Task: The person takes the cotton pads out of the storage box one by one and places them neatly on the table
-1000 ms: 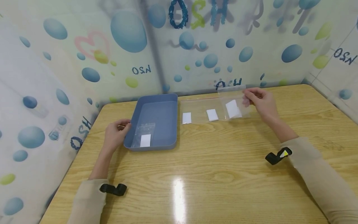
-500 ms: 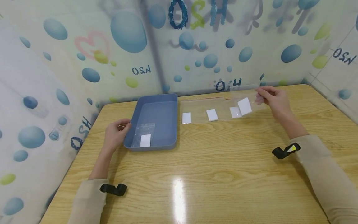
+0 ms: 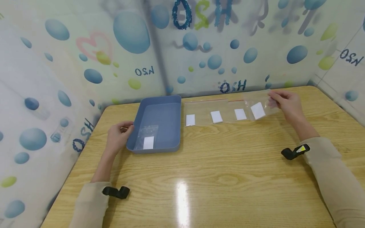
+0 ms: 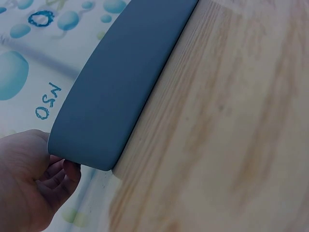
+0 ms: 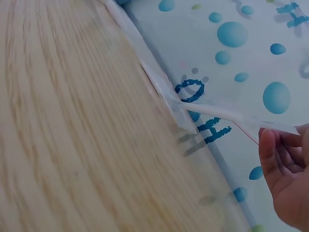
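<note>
My left hand point(image 3: 116, 137) holds the left wall of a blue-grey tray point(image 3: 166, 122); in the left wrist view its fingers curl against the end of the tray point(image 4: 104, 101). One clear zip bag point(image 3: 148, 142) with a white piece inside lies in the tray's near left part. At the right, my right hand point(image 3: 290, 106) pinches the right side of another clear zip bag point(image 3: 258, 110), which also contains a white piece. This bag is tilted, with its left edge by the row of bags. In the right wrist view the bag point(image 5: 222, 113) appears edge-on, raised from the table at the hand.
Three clear bags with white pieces point(image 3: 190, 120) point(image 3: 216, 117) point(image 3: 240, 114) lie in a row right of the tray. The wooden table point(image 3: 216, 177) ends at a patterned wall point(image 3: 159, 72) behind them.
My right hand has carried its bag rightward and lowered it, uncovering the third bag in the row. The left hand and tray have stayed in place.
</note>
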Motion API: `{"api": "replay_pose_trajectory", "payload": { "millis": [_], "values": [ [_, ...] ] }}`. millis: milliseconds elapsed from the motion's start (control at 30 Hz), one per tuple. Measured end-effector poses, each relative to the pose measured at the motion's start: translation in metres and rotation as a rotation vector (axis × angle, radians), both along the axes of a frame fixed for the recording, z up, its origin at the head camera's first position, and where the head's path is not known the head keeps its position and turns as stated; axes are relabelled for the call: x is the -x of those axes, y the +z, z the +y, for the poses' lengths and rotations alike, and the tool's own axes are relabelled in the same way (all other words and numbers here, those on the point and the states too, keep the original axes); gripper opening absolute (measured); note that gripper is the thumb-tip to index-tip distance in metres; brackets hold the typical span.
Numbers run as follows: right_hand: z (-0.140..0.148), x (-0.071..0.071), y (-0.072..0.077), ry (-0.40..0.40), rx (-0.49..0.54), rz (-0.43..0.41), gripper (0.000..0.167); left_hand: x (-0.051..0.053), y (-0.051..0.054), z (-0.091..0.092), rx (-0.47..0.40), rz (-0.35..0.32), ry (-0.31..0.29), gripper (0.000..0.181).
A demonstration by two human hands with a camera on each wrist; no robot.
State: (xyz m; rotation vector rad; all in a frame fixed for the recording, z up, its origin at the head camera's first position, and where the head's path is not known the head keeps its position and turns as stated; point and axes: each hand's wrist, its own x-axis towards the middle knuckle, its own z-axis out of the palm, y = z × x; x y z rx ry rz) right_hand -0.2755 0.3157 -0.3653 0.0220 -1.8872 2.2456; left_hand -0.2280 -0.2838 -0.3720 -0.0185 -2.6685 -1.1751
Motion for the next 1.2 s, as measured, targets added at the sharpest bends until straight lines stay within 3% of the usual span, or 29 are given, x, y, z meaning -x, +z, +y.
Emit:
{"api": "replay_pose_trajectory", "payload": {
  "millis": [300, 600, 767, 900, 1200],
  "values": [
    [0.013, 0.001, -0.004, -0.014, -0.119, -0.024, 0.016, 0.0, -0.001, 0.0, 0.003, -0.006, 0.004, 0.028],
    [0.023, 0.003, -0.009, -0.079, -0.438, -0.075, 0.012, 0.0, 0.0, 0.0, 0.004, -0.016, 0.009, 0.029],
    [0.023, 0.005, -0.011, -0.129, -0.657, -0.137, 0.041, 0.0, 0.0, 0.0, 0.005, -0.011, 0.004, 0.029],
    [0.022, 0.006, -0.011, -0.149, -0.79, -0.179, 0.046, 0.0, 0.0, 0.0, 0.011, -0.003, 0.002, 0.028],
    [0.022, 0.006, -0.012, -0.168, -0.905, -0.2, 0.049, 0.0, 0.001, 0.001, 0.008, 0.002, 0.002, 0.028]
  ]
}}
